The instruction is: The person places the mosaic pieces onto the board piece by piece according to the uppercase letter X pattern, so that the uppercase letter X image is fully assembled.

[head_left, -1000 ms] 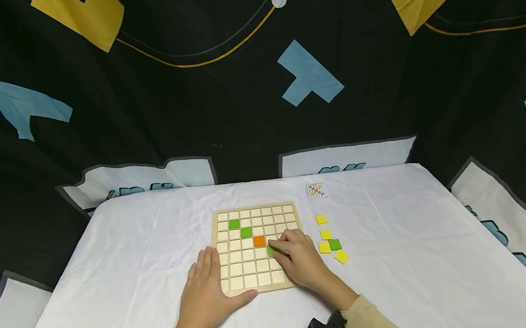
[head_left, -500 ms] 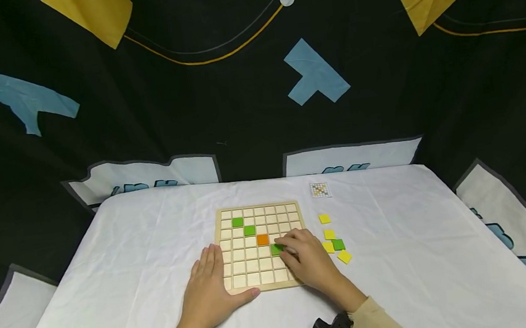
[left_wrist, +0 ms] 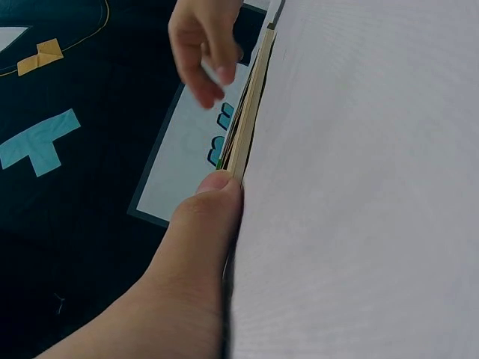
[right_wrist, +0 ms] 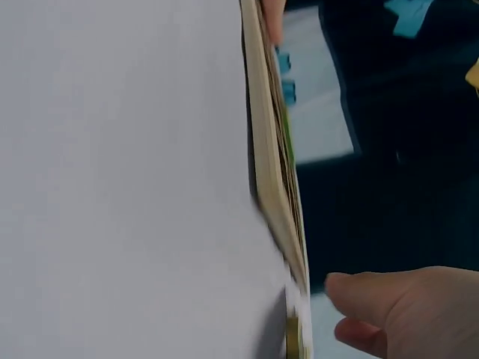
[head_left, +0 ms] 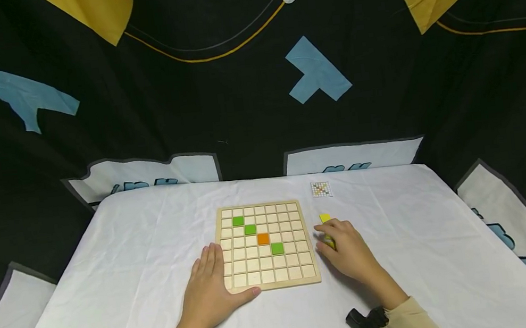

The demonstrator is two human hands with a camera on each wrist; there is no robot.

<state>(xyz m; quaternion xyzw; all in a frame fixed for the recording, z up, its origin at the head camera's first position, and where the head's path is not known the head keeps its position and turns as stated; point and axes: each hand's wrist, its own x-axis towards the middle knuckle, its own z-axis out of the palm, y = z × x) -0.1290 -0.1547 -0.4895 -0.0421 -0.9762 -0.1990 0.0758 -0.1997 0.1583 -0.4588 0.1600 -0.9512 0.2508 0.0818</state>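
Note:
A square wooden grid board point(head_left: 317, 270) lies on the white cloth. Three green tiles point(head_left: 277, 248) and one orange tile point(head_left: 263, 238) sit in its squares along a diagonal. My left hand point(head_left: 209, 292) rests against the board's left side, fingers straight, thumb along the near edge; the left wrist view shows that thumb point(left_wrist: 206, 232) at the corner. Beyond the board's right side, my right hand point(head_left: 349, 251) hovers over loose yellow tiles point(head_left: 325, 217), covering most of them. Thumb and fingers of the right hand point(right_wrist: 419, 307) are apart, with no tile between them in the right wrist view.
A small printed card point(head_left: 321, 189) with a coloured grid pattern lies beyond the board, to the right. Black cloth with blue and yellow shapes hangs behind the table point(head_left: 152, 213). A black wrist device point(head_left: 366, 321) is strapped at my right sleeve.
My right hand has let go of the green tile, which lies in its square, and moved right, off the board to the loose tiles. The left hand stays at the board's edge.

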